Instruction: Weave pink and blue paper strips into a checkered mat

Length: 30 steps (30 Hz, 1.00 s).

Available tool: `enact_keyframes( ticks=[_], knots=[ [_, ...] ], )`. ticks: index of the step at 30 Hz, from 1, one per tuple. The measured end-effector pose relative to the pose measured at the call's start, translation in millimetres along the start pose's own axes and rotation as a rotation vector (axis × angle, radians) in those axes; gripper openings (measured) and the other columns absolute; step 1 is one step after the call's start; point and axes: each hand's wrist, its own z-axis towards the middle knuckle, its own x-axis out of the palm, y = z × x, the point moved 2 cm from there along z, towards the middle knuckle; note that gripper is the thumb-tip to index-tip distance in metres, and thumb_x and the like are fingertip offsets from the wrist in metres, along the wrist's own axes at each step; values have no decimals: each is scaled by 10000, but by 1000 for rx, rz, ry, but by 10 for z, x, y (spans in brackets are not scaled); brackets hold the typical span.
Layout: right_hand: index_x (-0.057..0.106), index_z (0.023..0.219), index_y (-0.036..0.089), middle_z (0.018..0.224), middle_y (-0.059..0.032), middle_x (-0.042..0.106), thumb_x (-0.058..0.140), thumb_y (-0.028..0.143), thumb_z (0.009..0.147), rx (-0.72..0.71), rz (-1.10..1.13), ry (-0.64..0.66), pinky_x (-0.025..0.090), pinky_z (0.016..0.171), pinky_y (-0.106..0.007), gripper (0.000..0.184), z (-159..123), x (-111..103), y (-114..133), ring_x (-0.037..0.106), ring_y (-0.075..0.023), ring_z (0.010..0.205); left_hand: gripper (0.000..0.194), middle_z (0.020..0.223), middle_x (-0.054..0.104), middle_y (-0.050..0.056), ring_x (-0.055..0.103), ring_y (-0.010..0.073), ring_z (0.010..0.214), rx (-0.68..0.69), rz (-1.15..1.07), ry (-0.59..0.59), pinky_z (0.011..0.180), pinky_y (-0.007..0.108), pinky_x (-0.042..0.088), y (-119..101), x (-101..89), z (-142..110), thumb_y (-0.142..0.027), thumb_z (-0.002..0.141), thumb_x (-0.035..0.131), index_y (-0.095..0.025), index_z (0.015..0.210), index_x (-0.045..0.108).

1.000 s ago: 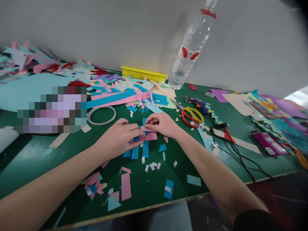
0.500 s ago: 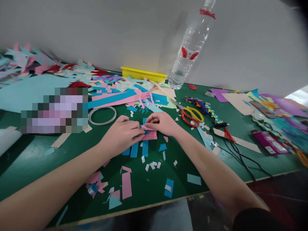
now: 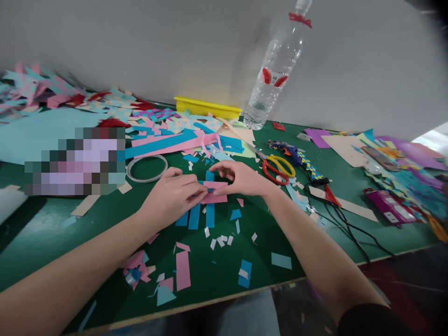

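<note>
My left hand point(image 3: 175, 192) is closed, its fingertips pinching the left end of the pink paper strips point(image 3: 217, 199). These strips lie crosswise over several blue paper strips point(image 3: 210, 215) in a small weave on the table. Above the weave's right side, my right hand point(image 3: 238, 178) is open: the fingers curve apart from the thumb, whose tip touches the upper pink strip. The left hand hides much of the weave's left part. Loose white snippets point(image 3: 220, 241) and a pink paper piece point(image 3: 183, 270) lie nearer the table's front edge.
Red-and-yellow scissors point(image 3: 279, 169) lie right of my hands, a tape roll point(image 3: 147, 168) to the left. Behind stand a tilted-looking plastic bottle point(image 3: 271, 70) and a yellow tray point(image 3: 208, 108). Black cables point(image 3: 346, 223) and a purple packet point(image 3: 390, 207) are at right. A blurred-out patch covers something at left.
My right hand's fingers have lifted and spread from the weave, leaving the thumb on the pink strip. My left fingertips stay at the strips, shifted slightly.
</note>
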Motion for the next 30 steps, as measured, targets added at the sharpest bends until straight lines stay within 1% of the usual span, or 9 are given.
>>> enact_keyframes(
  ticks=[3, 6, 9, 14, 16, 19, 22, 27, 30],
  knots=[
    [581, 1241, 202, 1017, -42, 523, 811, 423, 693, -78, -74, 34, 460, 758, -298, 634, -4, 10, -2, 509, -168, 890, 319, 749, 671, 25, 608, 165, 655, 11, 5, -12, 812, 375, 380, -4, -1, -3, -228, 997, 438, -162, 801, 682],
    [565, 1260, 211, 1050, -53, 530, 769, 340, 749, -124, -124, 72, 477, 831, -330, 565, 5, 35, -6, 531, -180, 933, 303, 748, 672, 23, 595, 158, 636, 16, -13, -20, 800, 369, 383, -10, -6, -5, -216, 993, 444, -163, 813, 683],
    [569, 1263, 208, 1075, -61, 552, 710, 289, 793, -132, -157, 94, 477, 864, -349, 497, 9, 44, -1, 553, -186, 946, 298, 731, 662, 17, 578, 153, 622, 15, -35, -29, 789, 362, 382, -20, -25, 0, -221, 992, 454, -166, 809, 682],
    [579, 1261, 196, 1119, -69, 579, 660, 207, 805, -129, -173, 83, 461, 910, -362, 463, -3, 30, 34, 566, -198, 1016, 278, 734, 657, 2, 570, 136, 624, 27, -73, -38, 809, 349, 379, -39, -45, 7, -244, 994, 463, -180, 831, 679],
    [590, 1256, 188, 1095, -67, 579, 654, 197, 809, -130, -180, 81, 459, 914, -361, 452, -6, 25, 43, 565, -196, 1017, 265, 749, 667, -3, 571, 128, 622, 22, -84, -34, 819, 345, 381, -41, -39, 2, -244, 991, 466, -189, 842, 679],
    [611, 1249, 173, 1032, -57, 565, 649, 195, 812, -114, -189, 92, 466, 892, -356, 440, -5, 24, 36, 572, -190, 967, 251, 743, 668, -15, 559, 122, 608, 27, -107, -14, 826, 342, 386, -41, -21, -8, -241, 983, 473, -202, 846, 680],
    [625, 1243, 191, 1005, -46, 555, 642, 195, 826, -103, -187, 90, 467, 878, -353, 417, -4, 26, 28, 570, -185, 946, 259, 753, 676, -16, 568, 127, 638, 36, -129, 9, 836, 340, 381, -40, -5, -13, -238, 986, 461, -210, 844, 676],
    [649, 1217, 211, 1019, -47, 536, 664, 217, 840, -65, -211, 84, 460, 869, -356, 377, -11, 33, 27, 555, -187, 954, 237, 780, 696, -3, 594, 133, 667, 65, -157, 17, 814, 333, 396, -49, 0, -2, -218, 977, 487, -202, 839, 679],
    [615, 1266, 231, 1096, -57, 523, 677, 245, 831, -88, -201, 81, 459, 882, -351, 440, -22, 14, 30, 543, -188, 992, 216, 813, 702, 25, 626, 162, 749, 69, -174, 26, 768, 317, 426, -53, 10, 0, -218, 966, 513, -187, 843, 688]
  ],
)
